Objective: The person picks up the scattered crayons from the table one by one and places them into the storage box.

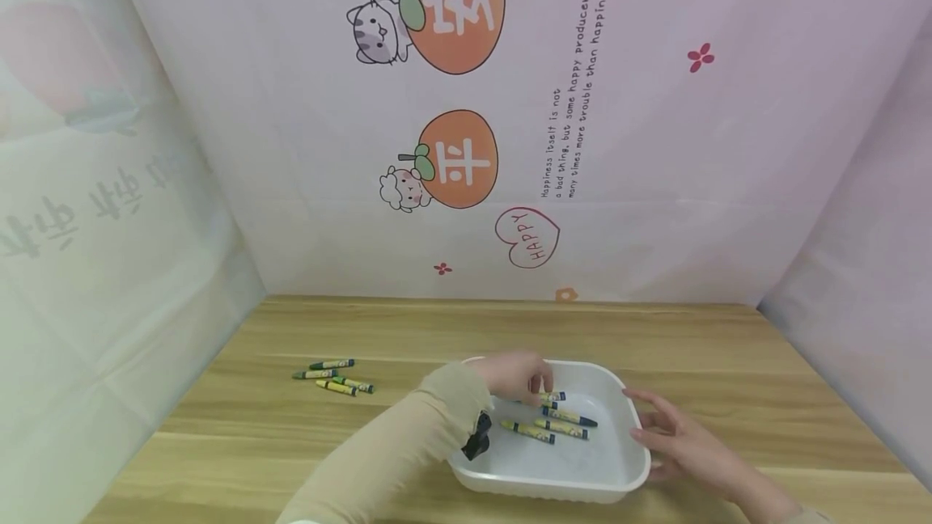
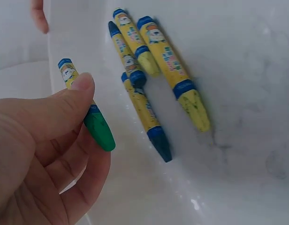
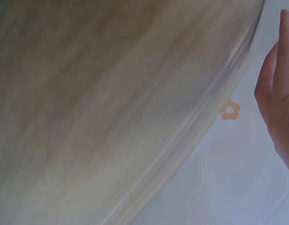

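My left hand (image 1: 515, 374) reaches over the far left part of a white plastic tray (image 1: 553, 489). In the left wrist view it pinches a green crayon (image 2: 99, 129) with a yellow wrapper between thumb and fingers. Inside the tray lie several more crayons, among them a yellow-green one (image 2: 172, 70) and a dark blue one (image 2: 149, 124). My right hand (image 1: 680, 439) rests at the tray's right side, thumb and forefinger at the rim. In the right wrist view its fingers (image 3: 283, 56) look straight, at the right edge.
On the wooden table (image 1: 240, 443), left of the tray, lies a small group of crayons (image 1: 336, 387) with green and yellow tips. A white printed sheet (image 1: 619, 249) hangs behind the table, and pale sheets stand on both sides.
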The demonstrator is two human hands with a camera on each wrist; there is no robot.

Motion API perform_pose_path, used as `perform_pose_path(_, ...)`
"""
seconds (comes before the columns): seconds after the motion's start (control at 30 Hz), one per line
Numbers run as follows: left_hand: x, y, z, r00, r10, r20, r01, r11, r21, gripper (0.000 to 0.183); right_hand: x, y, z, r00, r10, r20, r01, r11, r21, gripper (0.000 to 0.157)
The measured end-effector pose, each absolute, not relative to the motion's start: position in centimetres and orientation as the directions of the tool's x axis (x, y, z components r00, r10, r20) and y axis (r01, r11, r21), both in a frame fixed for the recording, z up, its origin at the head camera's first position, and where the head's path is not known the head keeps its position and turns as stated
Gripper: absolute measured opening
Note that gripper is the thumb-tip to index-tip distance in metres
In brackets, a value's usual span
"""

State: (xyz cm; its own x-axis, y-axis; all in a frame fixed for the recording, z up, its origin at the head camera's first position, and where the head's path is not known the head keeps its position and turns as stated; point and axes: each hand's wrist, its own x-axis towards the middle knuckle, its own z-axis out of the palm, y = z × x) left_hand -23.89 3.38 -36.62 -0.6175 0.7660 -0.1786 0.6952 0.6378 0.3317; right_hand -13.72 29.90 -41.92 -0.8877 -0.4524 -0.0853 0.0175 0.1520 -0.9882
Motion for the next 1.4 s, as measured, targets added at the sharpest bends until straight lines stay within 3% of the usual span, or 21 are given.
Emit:
perform_pose_path(0.27,-23.7,3.1,-38.6,-0.679,0.695,-0.236,0.624,0.716,0.313,0.021,-13.8,29.8,-41.9,-0.890,-0.444,-0.105,0.039,0.155,-0.987,0.047)
perform_pose_path(0.67,-24.1,3.1,-40.3,-0.678,0.703,-0.212,0.637,0.707,0.306,0.020,-13.8,29.8,-41.9,-0.885,-0.455,-0.096,0.030,0.150,-0.988,0.047)
perform_pose_path(0.87,-24.0,2.9,-38.9,-0.693,0.687,-0.220,0.622,0.723,0.301,0.017,-13.7,29.8,-42.0,-0.887,-0.453,-0.094,0.028,0.150,-0.988,0.048)
perform_pose_path(1.17,-24.2,1.6,-36.4,-0.639,0.759,-0.129,0.673,0.632,0.385,0.020,-13.8,29.9,-41.9,-0.888,-0.453,-0.084,0.011,0.160,-0.987,0.048)
perform_pose_path(1.4,-23.9,-0.9,-34.9,-0.669,0.739,-0.087,0.628,0.623,0.467,0.019,-13.7,29.9,-41.8,-0.888,-0.449,-0.098,0.023,0.169,-0.985,0.047)
